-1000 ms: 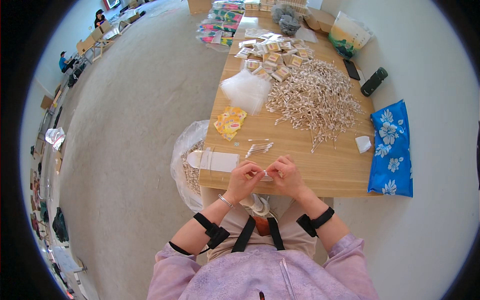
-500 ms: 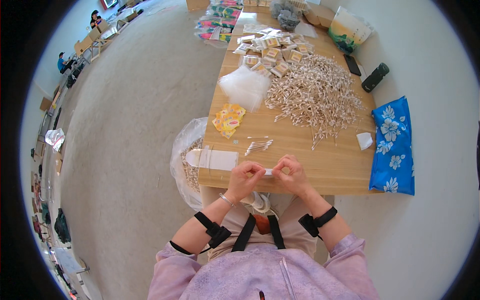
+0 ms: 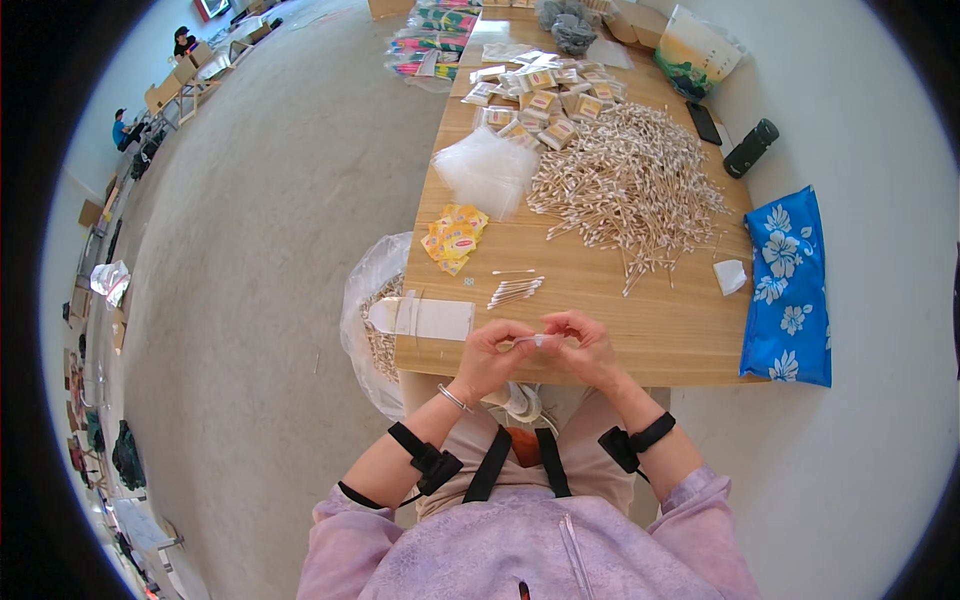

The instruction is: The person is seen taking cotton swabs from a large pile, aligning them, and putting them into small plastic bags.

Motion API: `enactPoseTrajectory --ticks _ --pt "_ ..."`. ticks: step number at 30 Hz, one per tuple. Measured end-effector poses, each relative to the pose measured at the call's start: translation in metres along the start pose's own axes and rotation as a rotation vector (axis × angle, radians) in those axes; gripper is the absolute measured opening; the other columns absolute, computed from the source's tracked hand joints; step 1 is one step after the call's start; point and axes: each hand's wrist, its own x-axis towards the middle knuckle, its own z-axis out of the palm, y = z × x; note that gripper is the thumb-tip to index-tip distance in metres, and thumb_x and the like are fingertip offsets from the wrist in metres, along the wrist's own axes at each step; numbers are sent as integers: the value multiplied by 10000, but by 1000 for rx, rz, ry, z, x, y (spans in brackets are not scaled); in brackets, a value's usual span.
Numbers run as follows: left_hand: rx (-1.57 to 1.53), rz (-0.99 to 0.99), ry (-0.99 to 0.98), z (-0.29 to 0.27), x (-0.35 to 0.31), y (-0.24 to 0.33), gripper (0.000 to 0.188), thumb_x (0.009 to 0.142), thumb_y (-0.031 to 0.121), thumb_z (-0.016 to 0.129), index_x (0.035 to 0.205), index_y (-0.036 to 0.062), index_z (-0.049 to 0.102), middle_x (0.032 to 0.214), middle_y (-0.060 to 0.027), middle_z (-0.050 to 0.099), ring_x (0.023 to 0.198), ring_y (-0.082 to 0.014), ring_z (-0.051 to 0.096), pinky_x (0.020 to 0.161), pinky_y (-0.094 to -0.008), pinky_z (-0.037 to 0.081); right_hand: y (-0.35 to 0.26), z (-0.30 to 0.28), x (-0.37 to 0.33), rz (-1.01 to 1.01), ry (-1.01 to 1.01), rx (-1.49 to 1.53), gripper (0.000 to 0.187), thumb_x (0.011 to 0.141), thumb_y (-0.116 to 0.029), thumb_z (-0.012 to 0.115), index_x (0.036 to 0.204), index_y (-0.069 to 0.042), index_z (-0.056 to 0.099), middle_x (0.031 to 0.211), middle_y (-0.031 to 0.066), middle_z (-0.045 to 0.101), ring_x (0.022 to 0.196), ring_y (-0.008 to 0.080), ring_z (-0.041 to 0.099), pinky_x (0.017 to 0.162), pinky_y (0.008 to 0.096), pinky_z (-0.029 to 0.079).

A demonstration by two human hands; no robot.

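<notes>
Here we are at the near edge of the worktop, and both hands are in on it! The left hand comes from one side, the right hand from the other, and the white piece sits right between them, held just above the wood. The fingers of both are drawn in narrow, pinching it at the tips; it's small and partly covered, so exactly what it is, I can't tell.

Just beyond, a little left, lie the loose swabs, a neat short row with one lying slightly apart. Close by the left hand it's the white card, flat near the edge, and past that edge a clear bag with more swabs in it. Further up, the yellow cards overlap in a pile, the clear sleeves fan out behind them, and what a heap of swabs on the right! Filled packets crowd its far side. Over on the right flank: a white scrap, then the blue pouch with white flowers, the dark bottle and the phone.
</notes>
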Motion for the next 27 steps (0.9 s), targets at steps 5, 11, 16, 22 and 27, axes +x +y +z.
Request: enactPoseTrajectory --ticks 5,11,16,22,27 --pt "-67 -22 -36 0 -3 -5 134 812 53 701 930 -4 674 893 -49 680 819 -95 612 747 -242 494 2 1 -2 -87 -79 -250 100 752 -126 743 808 -65 686 835 45 627 822 176 566 758 294 442" --pt "-312 -178 -102 -1 -6 -10 112 832 38 676 925 -12 639 917 -39 653 844 -78 584 764 -228 482 4 5 -7 12 -105 -192 111 771 -146 721 769 -61 650 808 47 604 849 179 548 791 294 420" --pt "-466 -442 -154 -7 -5 -9 43 844 40 655 877 18 638 999 -66 655 868 -89 582 803 -233 470 16 4 -10 182 -131 -38 99 781 -122 702 774 -58 627 818 41 587 859 154 536 802 282 408" --pt "-448 -266 -167 -6 -13 -6 51 834 0 635 872 33 636 1021 -73 653 920 -133 598 812 -279 480 4 -1 -9 42 -230 54 73 812 -92 674 793 -49 618 837 34 582 856 127 538 787 265 417" --pt "306 318 -109 -13 -9 9 133 817 -20 609 919 53 654 1004 -90 646 936 -232 610 792 -309 499 2 -2 -11 -484 -55 -574 91 758 -73 675 831 -62 622 865 53 591 812 217 589 697 318 497"
